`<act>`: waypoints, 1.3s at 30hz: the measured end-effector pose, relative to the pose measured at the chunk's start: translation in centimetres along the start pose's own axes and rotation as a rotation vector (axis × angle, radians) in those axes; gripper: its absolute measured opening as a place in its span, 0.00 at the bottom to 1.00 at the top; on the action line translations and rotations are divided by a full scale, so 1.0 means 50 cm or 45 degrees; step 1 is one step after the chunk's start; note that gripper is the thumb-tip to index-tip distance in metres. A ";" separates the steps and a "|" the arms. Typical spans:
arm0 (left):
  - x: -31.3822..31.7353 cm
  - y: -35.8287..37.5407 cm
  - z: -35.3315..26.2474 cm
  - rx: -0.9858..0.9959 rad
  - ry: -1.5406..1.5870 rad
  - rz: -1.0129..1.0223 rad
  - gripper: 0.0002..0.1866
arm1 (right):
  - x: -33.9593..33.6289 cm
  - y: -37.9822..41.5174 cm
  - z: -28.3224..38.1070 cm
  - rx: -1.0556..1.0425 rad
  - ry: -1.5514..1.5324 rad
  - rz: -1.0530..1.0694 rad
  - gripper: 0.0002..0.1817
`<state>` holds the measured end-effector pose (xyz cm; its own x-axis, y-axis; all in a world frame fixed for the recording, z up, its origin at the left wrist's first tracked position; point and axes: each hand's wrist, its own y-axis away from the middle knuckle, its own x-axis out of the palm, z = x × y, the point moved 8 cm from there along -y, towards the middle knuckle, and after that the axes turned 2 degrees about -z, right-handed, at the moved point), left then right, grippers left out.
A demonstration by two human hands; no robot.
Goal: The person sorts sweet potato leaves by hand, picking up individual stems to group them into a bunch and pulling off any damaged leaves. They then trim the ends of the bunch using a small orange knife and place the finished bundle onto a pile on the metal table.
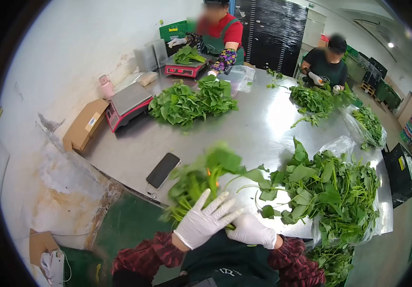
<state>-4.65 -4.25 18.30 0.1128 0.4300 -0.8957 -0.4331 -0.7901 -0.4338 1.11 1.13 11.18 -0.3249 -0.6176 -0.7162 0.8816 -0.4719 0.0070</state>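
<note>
A bunch of leafy green stems (194,184) is held over the near edge of the metal table, its leaves partly blurred. My left hand (206,220), in a white glove, lies against the stems with its fingers stretched and spread. My right hand (252,231), also gloved, is closed round the stem ends beside it. Something small and orange shows among the stems. To the right lies a large heap of leafy greens (330,196) on clear plastic. A black phone (163,170) lies left of the bunch.
Another leafy pile (191,103) sits beside a red scale (128,105). A co-worker (222,36) stands by a second scale (185,70) bearing greens. At the back right, another co-worker (328,64) handles greens. A cardboard box (87,125) stands at the left edge.
</note>
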 end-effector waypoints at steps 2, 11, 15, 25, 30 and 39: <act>0.037 0.033 0.025 0.039 -0.134 0.145 0.25 | 0.011 -0.017 0.011 -0.205 -0.091 -0.091 0.13; 0.185 0.193 0.195 -1.245 1.637 0.169 0.07 | -0.012 -0.243 -0.262 0.505 0.159 -0.523 0.26; 0.222 0.188 0.175 -1.520 2.284 0.104 0.07 | 0.042 -0.331 -0.243 0.423 0.503 -0.648 0.22; 0.291 0.134 0.124 -1.516 2.286 0.177 0.07 | -0.064 -0.124 -0.259 0.593 -0.133 -0.907 0.12; 0.335 0.013 0.006 -1.317 2.105 0.286 0.08 | -0.059 0.141 -0.190 0.692 -0.804 -0.961 0.14; 0.387 -0.120 -0.372 -0.681 2.237 0.849 0.15 | -0.064 0.498 -0.215 0.929 -1.272 -1.646 0.06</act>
<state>16.78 0.68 1.78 0.8394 -0.5201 0.1581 -0.5431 -0.7905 0.2830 27.76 -1.87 6.15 -0.9252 0.3550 0.1340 -0.3000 -0.9005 0.3148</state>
